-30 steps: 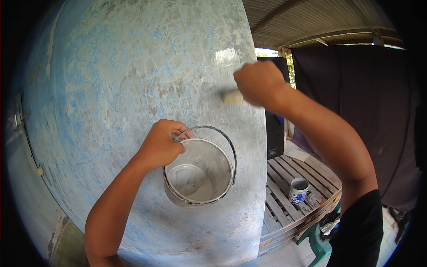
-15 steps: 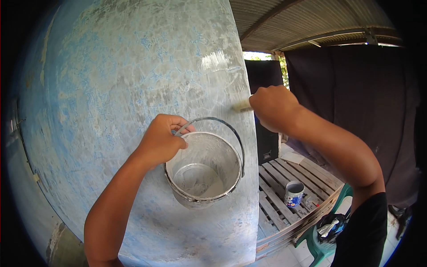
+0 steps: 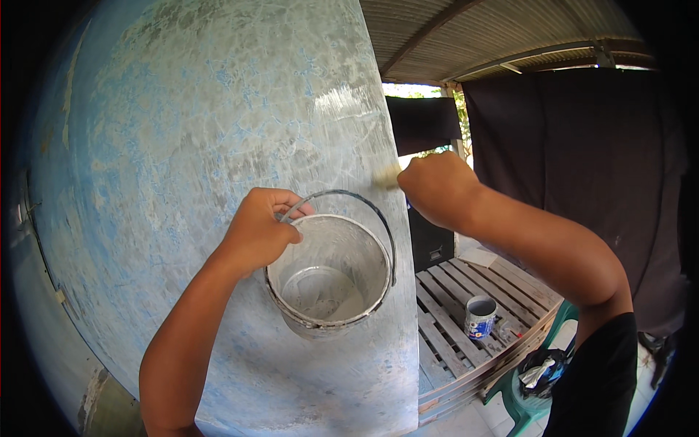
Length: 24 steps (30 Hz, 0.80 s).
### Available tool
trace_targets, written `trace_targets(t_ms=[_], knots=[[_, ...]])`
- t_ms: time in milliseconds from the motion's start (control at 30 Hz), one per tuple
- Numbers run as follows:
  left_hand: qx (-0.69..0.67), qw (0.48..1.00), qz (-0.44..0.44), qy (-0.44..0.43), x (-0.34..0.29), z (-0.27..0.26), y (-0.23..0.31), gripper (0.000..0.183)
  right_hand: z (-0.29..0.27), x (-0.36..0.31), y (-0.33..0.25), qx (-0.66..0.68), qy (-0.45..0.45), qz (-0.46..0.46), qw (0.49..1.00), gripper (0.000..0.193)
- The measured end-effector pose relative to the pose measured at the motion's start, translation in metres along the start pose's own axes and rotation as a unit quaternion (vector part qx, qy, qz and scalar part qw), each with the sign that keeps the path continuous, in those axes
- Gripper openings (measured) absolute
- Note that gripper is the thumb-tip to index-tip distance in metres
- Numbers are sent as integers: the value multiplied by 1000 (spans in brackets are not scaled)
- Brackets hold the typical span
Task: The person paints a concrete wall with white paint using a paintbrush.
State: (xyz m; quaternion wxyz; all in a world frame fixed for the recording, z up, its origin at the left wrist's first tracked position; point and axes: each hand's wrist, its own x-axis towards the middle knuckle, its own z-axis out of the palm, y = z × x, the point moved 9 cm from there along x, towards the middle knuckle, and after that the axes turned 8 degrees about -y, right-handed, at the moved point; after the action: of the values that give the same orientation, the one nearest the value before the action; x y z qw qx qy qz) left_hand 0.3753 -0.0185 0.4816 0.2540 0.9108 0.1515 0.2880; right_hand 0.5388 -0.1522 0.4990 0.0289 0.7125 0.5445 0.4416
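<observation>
My left hand (image 3: 266,227) grips the rim of a bucket (image 3: 331,251), thumb inside and fingers behind. Its dark handle (image 3: 375,207) stands up over the opening. A little whitish paint (image 3: 324,291) covers the bottom, and smears coat the inner walls. Closed in a fist, my right hand (image 3: 440,186) holds a paintbrush (image 3: 386,176) with pale, blurred bristles; the fist hides its handle. The bristles are at the wall (image 3: 218,146) close to its right edge. Patchy blue and grey paint covers that wall, with a shiny wet-looking white patch (image 3: 347,100) above the brush.
On a slatted wooden platform (image 3: 451,288) at the right stands an open paint can (image 3: 480,318). Beside the platform is a green plastic chair (image 3: 518,400) with a black bag (image 3: 542,371) on it. Dark cloth (image 3: 575,167) hangs behind, under a corrugated roof (image 3: 488,36).
My right hand and the brush have shifted slightly left and down along the wall. The view has turned a little; the left hand still holds the bucket.
</observation>
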Motion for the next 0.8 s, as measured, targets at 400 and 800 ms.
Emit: trace_targets(t_ms=[400, 800], knots=[[17, 1000, 8, -3, 10, 3, 4, 35, 2, 30, 30, -27, 138, 45, 989, 8], [30, 999, -16, -12, 18, 2, -1, 34, -62, 69, 53, -16, -4, 47, 999, 15]])
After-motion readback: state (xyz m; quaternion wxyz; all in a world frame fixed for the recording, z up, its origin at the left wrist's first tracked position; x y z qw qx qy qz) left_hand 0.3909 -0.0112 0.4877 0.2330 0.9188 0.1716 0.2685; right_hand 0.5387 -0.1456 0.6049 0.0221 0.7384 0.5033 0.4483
